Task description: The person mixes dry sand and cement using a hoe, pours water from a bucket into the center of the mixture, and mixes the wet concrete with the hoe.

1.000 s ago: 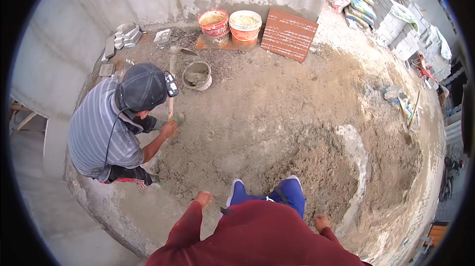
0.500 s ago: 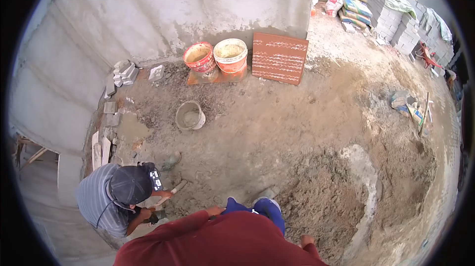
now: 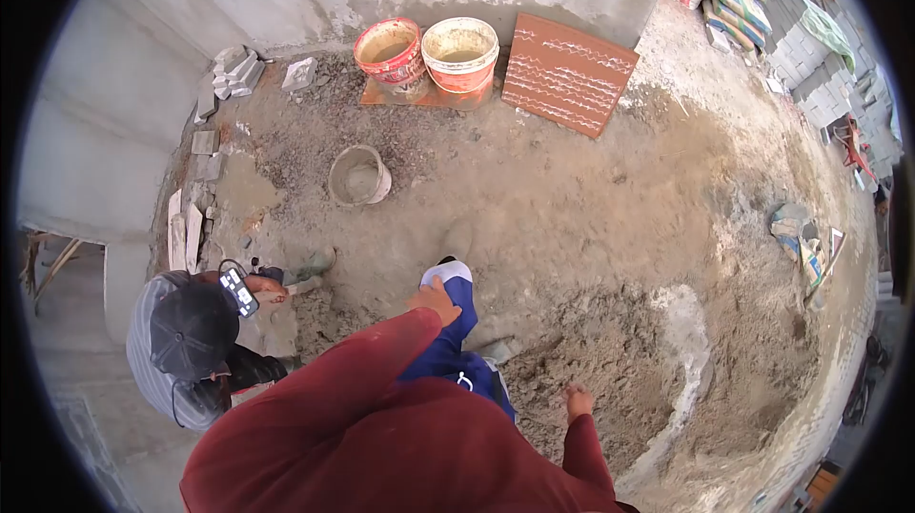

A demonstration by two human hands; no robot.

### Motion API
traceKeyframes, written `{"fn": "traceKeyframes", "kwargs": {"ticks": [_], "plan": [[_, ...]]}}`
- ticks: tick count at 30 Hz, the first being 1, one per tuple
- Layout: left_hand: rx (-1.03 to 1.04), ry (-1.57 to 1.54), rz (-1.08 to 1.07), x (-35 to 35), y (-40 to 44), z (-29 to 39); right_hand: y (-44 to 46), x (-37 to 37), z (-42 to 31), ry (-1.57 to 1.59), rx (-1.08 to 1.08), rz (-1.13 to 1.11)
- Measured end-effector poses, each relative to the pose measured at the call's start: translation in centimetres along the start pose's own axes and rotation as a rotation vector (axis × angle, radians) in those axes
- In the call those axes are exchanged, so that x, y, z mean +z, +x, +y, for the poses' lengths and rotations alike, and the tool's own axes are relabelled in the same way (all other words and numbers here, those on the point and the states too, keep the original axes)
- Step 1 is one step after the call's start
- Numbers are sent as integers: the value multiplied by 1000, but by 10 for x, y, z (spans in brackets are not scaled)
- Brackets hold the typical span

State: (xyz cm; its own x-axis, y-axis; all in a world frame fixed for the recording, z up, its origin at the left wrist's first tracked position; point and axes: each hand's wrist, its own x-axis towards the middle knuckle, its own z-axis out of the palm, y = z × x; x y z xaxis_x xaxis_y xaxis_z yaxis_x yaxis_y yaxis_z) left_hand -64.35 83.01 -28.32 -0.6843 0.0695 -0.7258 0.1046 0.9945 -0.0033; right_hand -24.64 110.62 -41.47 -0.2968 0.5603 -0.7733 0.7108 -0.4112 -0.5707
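My left hand (image 3: 436, 301) lies on the raised knee of my blue trousers (image 3: 461, 315), fingers stretched out, holding nothing. Out to the right hangs my right hand (image 3: 578, 401), above the heap of wet mortar (image 3: 610, 351). Its fingers look loosely apart and nothing shows in them, though it is small in view. One boot (image 3: 456, 236) is stretched forward on the muddy ground. Ahead and left of my leg stands a bucket (image 3: 360, 175) with grey contents.
At left, a co-worker in a dark cap (image 3: 193, 330) crouches with a hand on a light handle. Two larger buckets (image 3: 460, 53) stand by the wall beside a red-brown board (image 3: 569, 73). Bricks (image 3: 238, 71), planks (image 3: 185, 232), an empty-looking sack (image 3: 799, 246) and stacked blocks (image 3: 810, 74) lie around.
My leg has come up and forward, with my left hand moving along on the knee. My right hand has risen. The view has shifted, and the co-worker's head appears farther left.
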Motion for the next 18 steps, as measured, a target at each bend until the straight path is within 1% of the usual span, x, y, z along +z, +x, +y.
{"fn": "traceKeyframes", "kwargs": {"ticks": [2, 3, 5, 6, 7, 9, 11, 13, 14, 16, 18], "plan": [[-16, 14, 124, -11, 32, 12, -12, 2, -34, 1, 22, -15], [-6, 0, 96, -30, 42, 21, -11, 0, -36, -22, 33, 6], [-55, 11, 48, -61, 64, 32, -18, -11, -37, -161, 54, -16], [9, -52, 107, -46, 99, 24, -32, -12, -52, -296, 55, -53], [-1, -77, 80, -51, 113, 25, -59, -14, -73, -432, 58, -94], [-55, -113, 15, -83, 147, 27, -134, 15, -175, -801, 116, -174], [-75, -136, -8, -115, 171, 27, -177, 27, -224, -934, 144, -240], [-155, -77, -122, -131, 196, 18, -203, 30, -259, -934, 214, -263], [-143, -74, -130, -144, 206, 10, -210, 35, -280, -895, 262, -251], [-169, -247, -237, -164, 212, 1, -223, 36, -309, -813, 347, -214], [-121, -288, -242, -190, 210, -5, -226, 40, -333, -738, 397, -188]]}}
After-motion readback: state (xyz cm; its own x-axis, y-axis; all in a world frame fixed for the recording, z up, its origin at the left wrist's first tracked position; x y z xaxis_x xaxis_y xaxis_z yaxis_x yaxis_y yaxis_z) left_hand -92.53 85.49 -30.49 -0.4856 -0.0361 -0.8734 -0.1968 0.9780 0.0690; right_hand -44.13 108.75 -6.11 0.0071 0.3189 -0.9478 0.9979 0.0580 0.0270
